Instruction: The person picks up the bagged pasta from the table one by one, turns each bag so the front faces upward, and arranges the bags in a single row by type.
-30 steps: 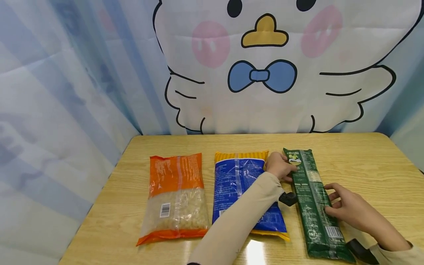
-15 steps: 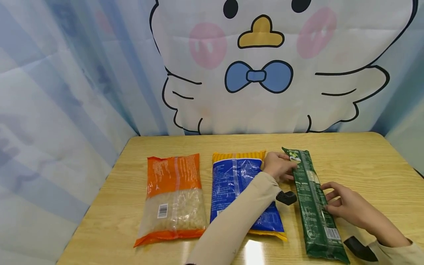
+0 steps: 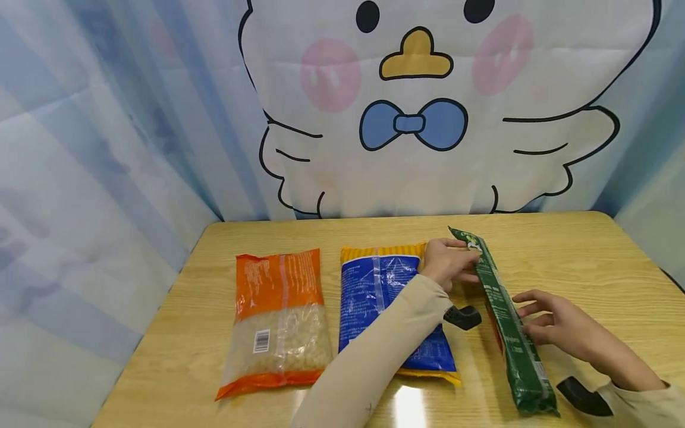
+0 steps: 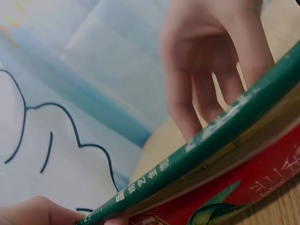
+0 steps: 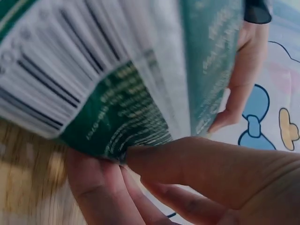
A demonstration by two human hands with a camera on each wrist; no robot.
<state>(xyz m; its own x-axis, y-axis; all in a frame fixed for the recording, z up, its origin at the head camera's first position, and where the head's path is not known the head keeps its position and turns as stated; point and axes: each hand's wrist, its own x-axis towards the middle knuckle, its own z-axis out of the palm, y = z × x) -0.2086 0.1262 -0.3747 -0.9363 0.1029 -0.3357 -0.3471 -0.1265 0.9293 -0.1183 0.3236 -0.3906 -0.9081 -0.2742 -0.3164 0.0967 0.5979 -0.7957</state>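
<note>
A long green spaghetti packet (image 3: 508,321) stands tilted up on its long side, its barcode facing my right hand (image 3: 567,330). With thumb and fingers, my left hand (image 3: 449,261) pinches the packet near its far end. In the left wrist view a red front with an olive picture shows below the packet's green edge (image 4: 154,180). My right hand pinches the packet's right edge, the thumb (image 5: 183,164) on the printed side and the fingers beneath, as the right wrist view shows.
A blue and yellow bag (image 3: 374,291) lies left of the packet, partly under my left sleeve (image 3: 374,351). Further left is an orange and clear bag (image 3: 280,339) of pale pieces. The wooden table (image 3: 588,249) backs onto a printed curtain (image 3: 417,172).
The spaghetti packet has turned from lying flat to standing on its side, its right edge raised toward the left. Both hands stay at its edges. The head view has shifted slightly.
</note>
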